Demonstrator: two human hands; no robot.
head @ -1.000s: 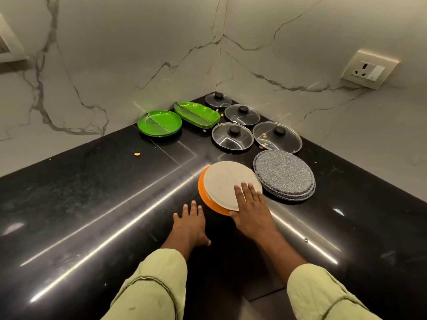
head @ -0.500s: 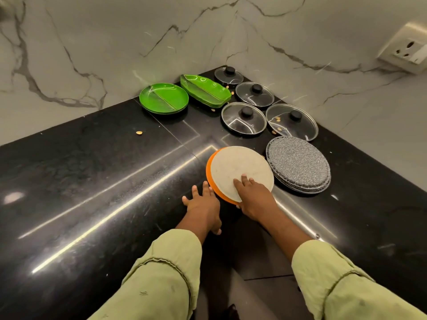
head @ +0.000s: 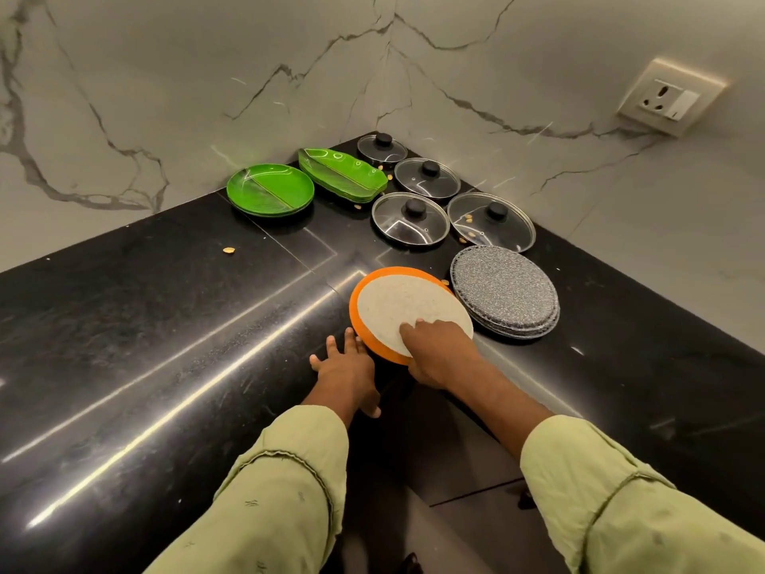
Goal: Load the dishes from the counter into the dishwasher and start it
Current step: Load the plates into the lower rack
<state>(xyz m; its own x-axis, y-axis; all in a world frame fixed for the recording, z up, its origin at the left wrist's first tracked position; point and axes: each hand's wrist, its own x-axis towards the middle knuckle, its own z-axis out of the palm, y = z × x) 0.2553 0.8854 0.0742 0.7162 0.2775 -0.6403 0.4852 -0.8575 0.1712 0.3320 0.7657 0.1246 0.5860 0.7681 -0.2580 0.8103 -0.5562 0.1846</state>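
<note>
An orange-rimmed plate (head: 397,304) lies flat on the black counter (head: 165,325) just beyond both hands: the right hand (head: 439,354) covers its near edge, thumb hidden so any grasp is unclear, while the left hand (head: 345,370), fingers straight, touches its near-left rim.

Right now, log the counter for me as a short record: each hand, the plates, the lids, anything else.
Left hand: open, flat on the counter, beside the orange plate
Right hand: fingers curled on the white plate, which lies on the orange plate; grip unclear
Grey plates: stacked, right of the orange plate
Green plates: round stack by the back wall
Leaf dishes: green stack beside the round ones
Lids: four, glass, knobs up, in the corner
Crumbs: scattered
Dishwasher: not in view
</note>
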